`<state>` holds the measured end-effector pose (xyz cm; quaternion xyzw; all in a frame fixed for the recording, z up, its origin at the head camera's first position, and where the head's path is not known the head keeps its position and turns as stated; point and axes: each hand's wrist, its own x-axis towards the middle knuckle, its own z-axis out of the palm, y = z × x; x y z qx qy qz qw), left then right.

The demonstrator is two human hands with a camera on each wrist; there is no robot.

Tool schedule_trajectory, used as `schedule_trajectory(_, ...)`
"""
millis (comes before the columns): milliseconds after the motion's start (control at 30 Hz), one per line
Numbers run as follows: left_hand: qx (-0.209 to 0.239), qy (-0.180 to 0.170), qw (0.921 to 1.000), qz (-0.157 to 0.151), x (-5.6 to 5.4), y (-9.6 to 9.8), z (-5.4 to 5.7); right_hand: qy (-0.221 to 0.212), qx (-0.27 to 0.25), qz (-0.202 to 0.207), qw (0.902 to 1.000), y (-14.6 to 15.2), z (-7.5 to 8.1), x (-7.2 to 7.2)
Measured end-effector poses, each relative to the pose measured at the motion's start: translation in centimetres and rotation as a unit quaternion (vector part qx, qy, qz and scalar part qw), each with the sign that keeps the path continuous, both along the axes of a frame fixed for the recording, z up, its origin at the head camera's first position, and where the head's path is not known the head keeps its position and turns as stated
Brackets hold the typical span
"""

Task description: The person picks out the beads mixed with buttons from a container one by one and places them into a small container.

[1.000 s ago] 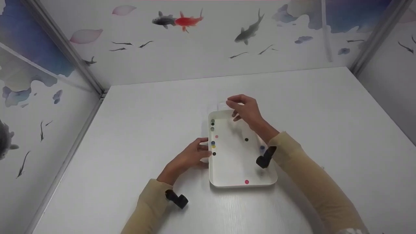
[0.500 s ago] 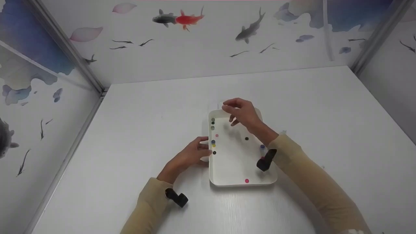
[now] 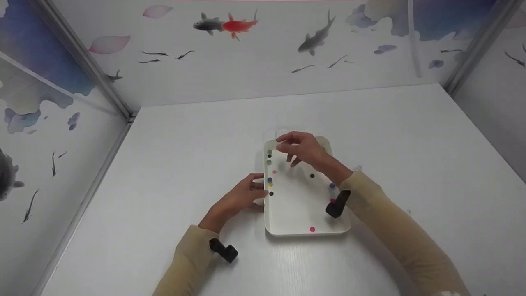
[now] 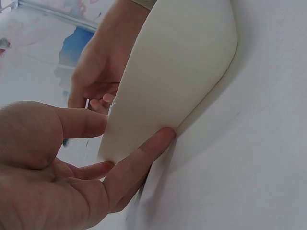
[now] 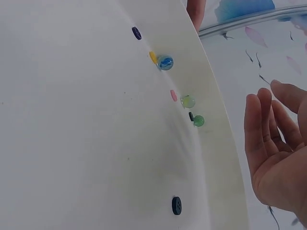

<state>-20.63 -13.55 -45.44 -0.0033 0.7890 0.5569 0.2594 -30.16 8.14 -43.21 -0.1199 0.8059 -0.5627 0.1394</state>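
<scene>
A shallow tray (image 3: 294,209), smooth, off-white and rounded at the corners, sits on the white worktop (image 3: 185,164), whose surface shows a faint streaked grain near the front. The left hand (image 3: 241,195) is at its left side, thumb at the rim and fingers spread against the wall. The right hand (image 3: 305,150) hangs over the far end, fingers loosely bent, thumb apart from them, nothing visible between. Just past the far rim is a clear object (image 3: 283,131), its shape too faint to make out.

The right wrist view brings out what the head view reduces to dots: a blue marble (image 5: 165,62) of swirled glass touching a flat yellow button (image 5: 153,57), then a pink button (image 5: 173,95), a yellow-green marble (image 5: 188,101) and a green marble (image 5: 199,120) with a small dark button (image 5: 191,116) beside it. A larger black button (image 5: 177,205), pierced with small holes, lies out on the tray floor.

Only the head view gives the bright pink disc (image 3: 312,229) by the near wall and the blue disc (image 3: 332,186) at the right side. The left wrist view alone reveals the tray's plain outer wall curving down to the worktop, one long finger (image 4: 144,155) pressed along it.
</scene>
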Motion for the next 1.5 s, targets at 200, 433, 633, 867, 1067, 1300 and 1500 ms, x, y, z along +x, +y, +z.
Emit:
schedule_trajectory(200,0.0,-0.002,1.0,-0.001,0.0,0.0,0.0,-0.011,0.016,0.018,0.9996,0.0,-0.4,0.1)
schedule_trajectory(433,0.022,-0.012,0.9997,0.003,-0.1,0.0,0.0,-0.013,0.011,0.043,0.9989,0.1,-0.8,0.3)
schedule_trajectory(633,0.015,-0.007,0.9999,0.0,-0.2,0.0,-0.3,-0.018,0.014,0.063,0.9978,0.2,-1.1,0.4)
schedule_trajectory(867,0.006,-0.007,1.0,0.0,-0.2,0.0,-0.3,-0.025,0.036,0.082,0.9957,0.0,-1.3,0.4)
schedule_trajectory(1067,0.008,-0.009,0.9999,0.001,-0.1,0.0,-0.1,-0.035,0.066,0.092,0.9929,-0.2,-1.5,0.7)
schedule_trajectory(1300,0.022,-0.011,0.9997,0.001,0.0,0.0,0.0,-0.047,0.1,0.092,0.9896,-0.4,-1.6,0.9)
schedule_trajectory(1500,0.036,-0.006,0.9993,-0.004,0.0,-0.1,0.0,-0.052,0.112,0.099,0.9874,-0.6,-1.9,1.1)
